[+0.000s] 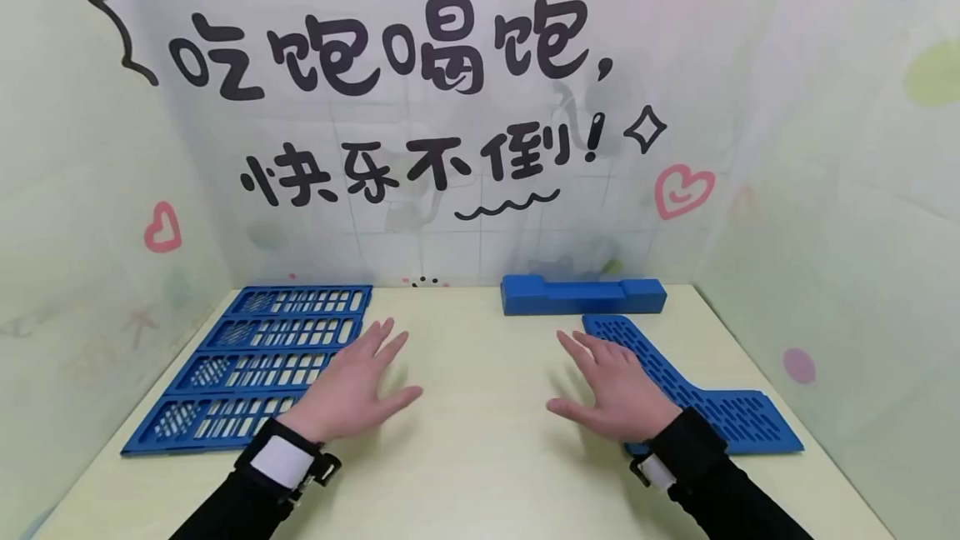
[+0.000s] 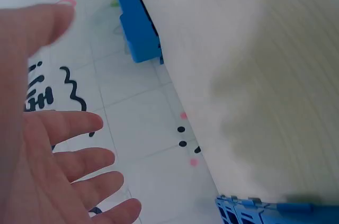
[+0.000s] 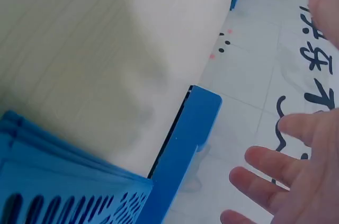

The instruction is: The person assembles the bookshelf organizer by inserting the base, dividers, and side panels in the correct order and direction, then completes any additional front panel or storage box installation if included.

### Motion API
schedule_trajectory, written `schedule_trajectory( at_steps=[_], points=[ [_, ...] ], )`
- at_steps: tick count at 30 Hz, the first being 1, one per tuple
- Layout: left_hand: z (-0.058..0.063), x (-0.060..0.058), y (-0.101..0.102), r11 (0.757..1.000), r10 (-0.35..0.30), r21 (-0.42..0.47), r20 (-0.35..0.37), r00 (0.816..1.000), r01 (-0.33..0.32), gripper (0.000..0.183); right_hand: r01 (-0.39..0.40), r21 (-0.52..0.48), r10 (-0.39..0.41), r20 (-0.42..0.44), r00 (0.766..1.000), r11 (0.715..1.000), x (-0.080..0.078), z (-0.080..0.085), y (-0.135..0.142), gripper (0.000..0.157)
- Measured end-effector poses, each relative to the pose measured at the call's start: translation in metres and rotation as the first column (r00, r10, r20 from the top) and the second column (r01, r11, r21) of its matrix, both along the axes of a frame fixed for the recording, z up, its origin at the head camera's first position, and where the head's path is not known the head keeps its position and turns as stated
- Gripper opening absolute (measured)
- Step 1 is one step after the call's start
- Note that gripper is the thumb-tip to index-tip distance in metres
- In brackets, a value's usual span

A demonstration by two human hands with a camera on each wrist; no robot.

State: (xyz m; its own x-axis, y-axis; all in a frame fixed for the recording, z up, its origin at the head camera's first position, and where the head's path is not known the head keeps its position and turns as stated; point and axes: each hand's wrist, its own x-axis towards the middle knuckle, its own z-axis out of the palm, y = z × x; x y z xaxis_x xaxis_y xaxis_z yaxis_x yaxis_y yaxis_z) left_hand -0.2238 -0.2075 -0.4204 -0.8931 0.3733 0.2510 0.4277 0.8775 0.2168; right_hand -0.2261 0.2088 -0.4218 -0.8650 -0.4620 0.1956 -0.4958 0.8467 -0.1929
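Note:
My left hand hovers over the table's left side with fingers spread, holding nothing. It overlaps the right ends of several blue slotted panels lying in a row, one behind another. On the other side my right hand, also spread and holding nothing, is above the edge of a blue perforated piece with an angled outline. In the right wrist view this piece shows as a stack of thin layers. Behind it, a long blue bar with raised ends lies near the back wall.
A pale wood-grain table stretches between the two groups of blue parts. Printed sheets with black lettering form the back wall and both sides. Each wrist wears a black strap with a small device.

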Motion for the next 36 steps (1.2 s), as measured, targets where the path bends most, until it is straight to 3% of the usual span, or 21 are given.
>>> schedule_trajectory(
  at_steps=[3, 6, 10, 14, 17, 22, 26, 30, 36],
  points=[
    [0.01, -0.002, -0.011, 1.0, 0.027, 0.017, -0.019, 0.999, -0.027, 0.076, 0.018, -0.023, -0.02, -0.055, 0.998, 1.0, -0.001, 0.003, 0.007, 0.093],
    [0.018, -0.006, -0.027, 0.997, 0.072, 0.04, 0.002, 0.997, -0.072, 0.069, 0.038, -0.059, -0.043, -0.087, 0.995, 0.998, 0.0, 0.006, 0.021, 0.075],
    [0.021, -0.013, -0.066, 0.982, 0.171, 0.067, 0.075, 0.982, -0.176, 0.069, 0.112, -0.082, -0.114, -0.027, 0.993, 0.99, 0.001, 0.006, 0.048, 0.061],
    [0.014, -0.022, -0.121, 0.953, 0.289, 0.055, 0.135, 0.948, -0.298, 0.07, 0.195, -0.056, -0.191, 0.065, 0.979, 0.979, 0.005, 0.0, 0.079, 0.059],
    [0.004, -0.027, -0.164, 0.932, 0.355, 0.02, 0.138, 0.925, -0.361, 0.069, 0.24, -0.014, -0.237, 0.098, 0.967, 0.971, 0.008, -0.008, 0.1, 0.06],
    [-0.014, -0.023, -0.218, 0.901, 0.433, -0.044, 0.166, 0.886, -0.432, 0.071, 0.29, 0.046, -0.294, 0.139, 0.946, 0.956, 0.013, -0.014, 0.124, 0.073],
    [-0.022, -0.016, -0.236, 0.862, 0.505, -0.099, 0.248, 0.827, -0.497, 0.081, 0.298, 0.06, -0.304, 0.165, 0.938, 0.953, 0.017, -0.018, 0.132, 0.096],
    [-0.025, -0.014, -0.239, 0.827, 0.557, -0.135, 0.33, 0.762, -0.546, 0.093, 0.305, 0.079, -0.314, 0.158, 0.936, 0.949, 0.019, -0.019, 0.132, 0.112],
    [-0.023, -0.014, -0.244, 0.796, 0.597, -0.087, 0.275, 0.753, -0.599, 0.098, 0.317, 0.106, -0.332, 0.18, 0.926, 0.942, 0.015, -0.019, 0.128, 0.121]
  ],
)
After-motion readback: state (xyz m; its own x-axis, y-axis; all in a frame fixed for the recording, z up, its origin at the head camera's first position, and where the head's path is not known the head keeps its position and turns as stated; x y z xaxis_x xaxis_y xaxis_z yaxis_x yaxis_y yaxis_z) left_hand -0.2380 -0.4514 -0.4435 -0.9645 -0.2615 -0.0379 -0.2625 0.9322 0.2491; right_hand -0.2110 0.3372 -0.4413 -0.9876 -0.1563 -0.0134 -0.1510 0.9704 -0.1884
